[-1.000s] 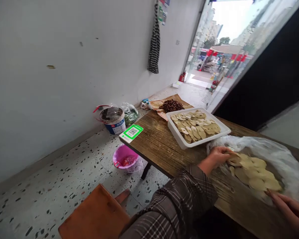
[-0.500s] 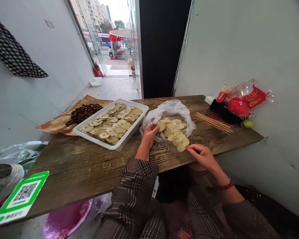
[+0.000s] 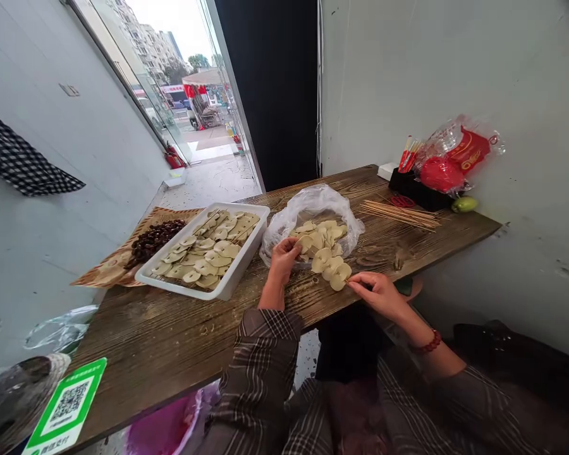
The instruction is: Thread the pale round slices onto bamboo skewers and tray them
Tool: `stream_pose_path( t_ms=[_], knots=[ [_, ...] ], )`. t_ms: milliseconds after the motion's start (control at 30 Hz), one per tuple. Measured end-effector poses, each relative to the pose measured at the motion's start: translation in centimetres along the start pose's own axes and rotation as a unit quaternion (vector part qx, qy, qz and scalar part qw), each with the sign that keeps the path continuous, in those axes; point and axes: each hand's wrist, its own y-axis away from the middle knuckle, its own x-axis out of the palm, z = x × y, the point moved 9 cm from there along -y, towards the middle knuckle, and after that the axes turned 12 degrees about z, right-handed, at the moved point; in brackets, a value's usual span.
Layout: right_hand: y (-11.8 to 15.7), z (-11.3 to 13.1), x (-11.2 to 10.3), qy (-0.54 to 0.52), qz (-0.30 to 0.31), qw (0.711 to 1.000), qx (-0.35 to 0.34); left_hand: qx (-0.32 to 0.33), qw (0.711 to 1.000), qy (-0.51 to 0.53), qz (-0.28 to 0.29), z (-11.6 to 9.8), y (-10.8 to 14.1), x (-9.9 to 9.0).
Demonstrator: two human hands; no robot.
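My right hand (image 3: 378, 294) pinches the near end of a thin wooden skewer that carries several pale, round slices (image 3: 332, 268). Between the fingers and thumb of my left hand (image 3: 284, 256) is another pale slice (image 3: 305, 244), close to the skewer's far end. Both hands are at the near side of a clear plastic bag (image 3: 355, 232), which lies open around a heap of loose slices (image 3: 329, 229). Left of the bag, a white plastic tray (image 3: 225, 292) is full of skewered slices. The skewer's tip is hidden.
Bare skewers (image 3: 401, 215) lie at the table's right, before a black box (image 3: 420, 191) with red packaging. A green fruit (image 3: 464, 203) sits beside it. Dark red dates (image 3: 156, 240) rest on brown paper at left. A green QR card (image 3: 69, 404) stands at the near left edge.
My view has tilted and shifted. The slices on the skewer now stand further apart from the heap, and my left hand holds a slice near the skewer's far end.
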Motion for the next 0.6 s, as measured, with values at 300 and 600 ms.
stream_pose_path(
  t_ms=[300,600],
  knots=[
    [-0.04,-0.43,0.18,-0.003,-0.003,1.0,0.004,0.014,1.0,0.002,-0.003,-0.31,0.03,0.04],
    [-0.29,-0.29,0.26,0.016,0.014,1.0,0.015,0.008,0.999,-0.043,-0.018,-0.43,0.24,-0.13]
  ],
)
